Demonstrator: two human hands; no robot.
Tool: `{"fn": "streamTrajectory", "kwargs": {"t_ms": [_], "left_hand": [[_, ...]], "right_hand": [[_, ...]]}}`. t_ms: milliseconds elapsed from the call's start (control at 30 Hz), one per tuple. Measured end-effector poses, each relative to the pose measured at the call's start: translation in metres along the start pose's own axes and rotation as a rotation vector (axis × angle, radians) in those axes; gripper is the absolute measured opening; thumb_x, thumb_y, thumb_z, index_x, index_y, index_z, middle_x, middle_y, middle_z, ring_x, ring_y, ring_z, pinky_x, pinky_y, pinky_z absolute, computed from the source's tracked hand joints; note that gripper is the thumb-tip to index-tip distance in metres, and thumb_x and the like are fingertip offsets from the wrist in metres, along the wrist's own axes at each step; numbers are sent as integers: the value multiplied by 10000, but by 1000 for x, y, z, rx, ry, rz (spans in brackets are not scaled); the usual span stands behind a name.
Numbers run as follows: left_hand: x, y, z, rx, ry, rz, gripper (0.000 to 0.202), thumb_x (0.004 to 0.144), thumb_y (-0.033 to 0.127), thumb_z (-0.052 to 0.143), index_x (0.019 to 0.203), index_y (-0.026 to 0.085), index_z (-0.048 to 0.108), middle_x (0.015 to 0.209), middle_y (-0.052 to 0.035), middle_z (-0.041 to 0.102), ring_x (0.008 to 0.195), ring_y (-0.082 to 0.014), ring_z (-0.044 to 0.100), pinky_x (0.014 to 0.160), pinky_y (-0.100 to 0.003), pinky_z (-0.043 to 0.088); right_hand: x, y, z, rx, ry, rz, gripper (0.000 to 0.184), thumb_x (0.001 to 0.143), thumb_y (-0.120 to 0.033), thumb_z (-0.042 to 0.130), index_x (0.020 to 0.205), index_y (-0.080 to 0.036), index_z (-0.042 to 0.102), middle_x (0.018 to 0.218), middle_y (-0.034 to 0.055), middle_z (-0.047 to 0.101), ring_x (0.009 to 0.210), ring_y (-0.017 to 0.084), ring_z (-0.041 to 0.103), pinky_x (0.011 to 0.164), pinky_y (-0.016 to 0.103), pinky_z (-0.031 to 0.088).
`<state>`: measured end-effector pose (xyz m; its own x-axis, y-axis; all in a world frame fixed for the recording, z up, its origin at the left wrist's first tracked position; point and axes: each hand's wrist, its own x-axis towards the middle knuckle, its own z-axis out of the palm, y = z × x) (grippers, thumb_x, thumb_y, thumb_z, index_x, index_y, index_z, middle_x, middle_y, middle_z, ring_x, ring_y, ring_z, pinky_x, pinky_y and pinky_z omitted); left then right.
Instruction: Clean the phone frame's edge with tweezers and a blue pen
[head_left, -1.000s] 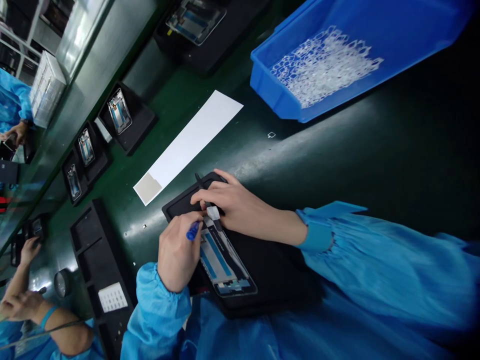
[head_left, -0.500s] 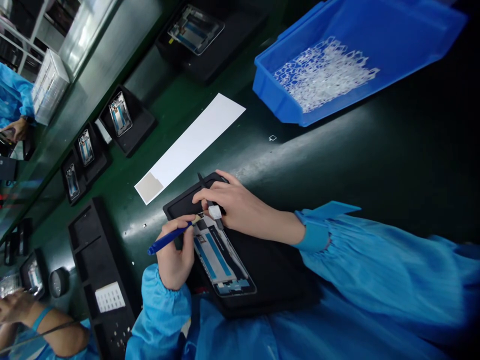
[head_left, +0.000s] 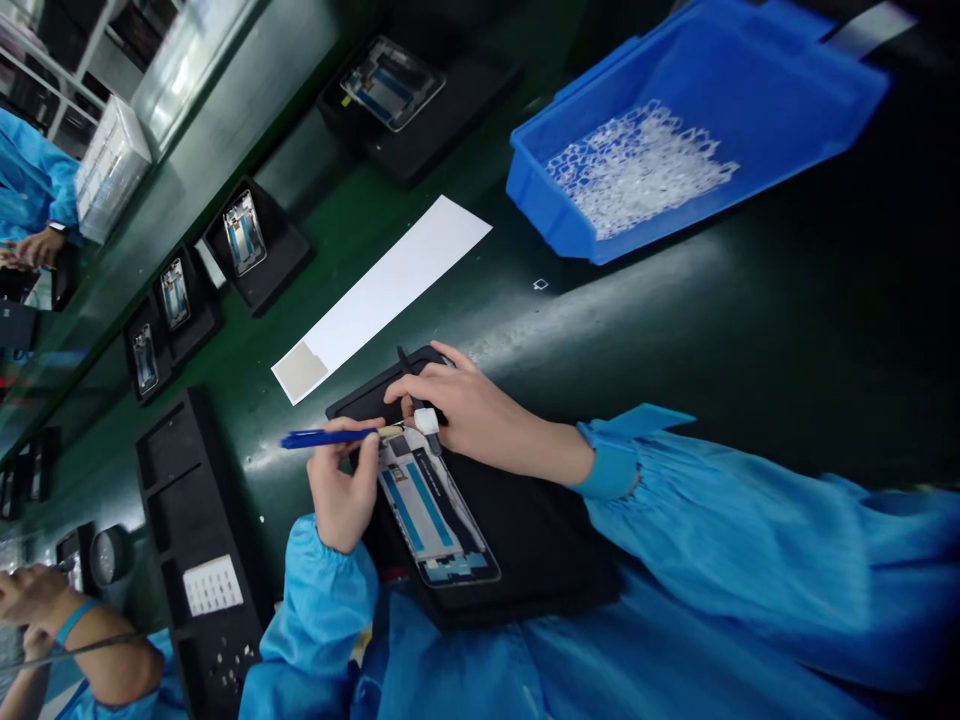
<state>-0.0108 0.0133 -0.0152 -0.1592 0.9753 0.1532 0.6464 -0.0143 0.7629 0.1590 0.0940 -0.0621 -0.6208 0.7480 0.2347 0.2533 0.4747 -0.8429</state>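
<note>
the left hand (head_left: 341,495) has its grip pinched on a blue pen-shaped tool (head_left: 322,437). the tool lies almost level, with its pale tip at the far end of the phone frame (head_left: 439,515). the right hand (head_left: 461,410) rests at that same end, its grip pressed together on a thin black tool (head_left: 403,362) whose point sticks out past the fingers. a small white piece (head_left: 427,421) shows just under the thumb; i cannot tell whether the black tool holds it. the phone frame lies face up in a black holder (head_left: 540,550) at the near edge of the bench (head_left: 675,330), between the two blue sleeves.

a white paper strip (head_left: 382,295) lies just beyond the holder, toward the middle of the bench. a blue bin (head_left: 765,80) with clear plastic bits (head_left: 637,165) stands near the far right corner. along the left edge sit black trays with more frames (head_left: 244,235), and nearer in, a black compartment tray (head_left: 187,470) holds a white sheet (head_left: 213,585). a co-worker's hand (head_left: 34,600) shows at the near left corner.
</note>
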Motion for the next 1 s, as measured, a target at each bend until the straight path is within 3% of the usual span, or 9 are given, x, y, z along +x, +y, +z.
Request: {"fn": "streamTrajectory", "kwargs": {"t_ms": [100, 133, 167, 233, 300, 400, 600, 867, 1000], "left_hand": [[0, 2, -11, -150, 250, 60, 34, 938, 180, 489, 944, 208, 470, 868, -25, 668, 843, -167, 683, 772, -330, 555], [-2, 3, -14, -118, 273, 115, 51, 937, 174, 467, 904, 207, 486, 834, -15, 637, 828, -163, 662, 778, -334, 543], [-5, 3, -16, -41, 242, 171, 94, 930, 165, 456, 868, 203, 515, 803, -11, 605, 802, -158, 637, 760, -321, 528], [-14, 1, -17, 225, 70, 262, 148, 908, 147, 467, 869, 197, 600, 759, -12, 566, 724, -146, 581, 676, -281, 477], [-22, -3, -13, 515, -83, 335, 218, 887, 127, 496, 1014, 200, 656, 744, -15, 561, 675, -144, 546, 612, -276, 417], [-29, -11, -3, 767, -140, 400, 354, 864, 92, 514, 1176, 206, 638, 726, -5, 536, 643, -147, 524, 592, -294, 378], [-23, -10, 3, 859, -171, 443, 397, 838, 61, 514, 1179, 222, 639, 724, 0, 500, 618, -155, 479, 584, -311, 364], [-2, 6, -4, 922, -404, 437, 283, 882, 109, 545, 1136, 204, 628, 731, -1, 537, 656, -172, 537, 569, -335, 365], [-1, 5, -4, 911, -401, 441, 262, 892, 101, 524, 1105, 204, 637, 735, -5, 560, 628, -163, 552, 553, -331, 364]], "right_hand": [[1, 1, 2, 5, 14, 11, 352, 735, -57, 445, 1020, -243, 530, 779, -20, 614, 810, 193, 602, 1152, 611, 147], [1, 1, 3, 9, 14, 8, 348, 737, -58, 452, 1019, -247, 528, 785, -23, 621, 810, 192, 605, 1153, 611, 142], [1, 2, 3, 15, 11, 2, 344, 742, -60, 459, 1021, -248, 527, 787, -26, 628, 811, 191, 606, 1153, 612, 138], [1, 3, 4, 25, 14, -11, 337, 751, -57, 463, 1024, -245, 524, 771, -35, 630, 807, 186, 604, 1149, 616, 140], [0, 3, 4, 26, 3, -15, 352, 750, -48, 460, 1035, -245, 523, 768, -40, 632, 819, 183, 604, 1147, 617, 139], [-1, 3, 4, 18, 6, -11, 367, 748, -44, 454, 1044, -249, 525, 767, -42, 628, 824, 183, 606, 1153, 609, 132], [-2, 3, 3, 0, 2, -11, 306, 802, -82, 444, 1045, -250, 523, 768, -41, 625, 814, 186, 604, 1159, 614, 128], [-1, -2, 0, 3, -16, 21, 305, 783, -94, 445, 1030, -249, 535, 787, -21, 635, 813, 196, 615, 1149, 628, 164], [-3, -1, 0, -26, -30, 21, 318, 785, -89, 441, 1042, -255, 526, 797, -27, 638, 817, 191, 617, 1157, 619, 158]]}}
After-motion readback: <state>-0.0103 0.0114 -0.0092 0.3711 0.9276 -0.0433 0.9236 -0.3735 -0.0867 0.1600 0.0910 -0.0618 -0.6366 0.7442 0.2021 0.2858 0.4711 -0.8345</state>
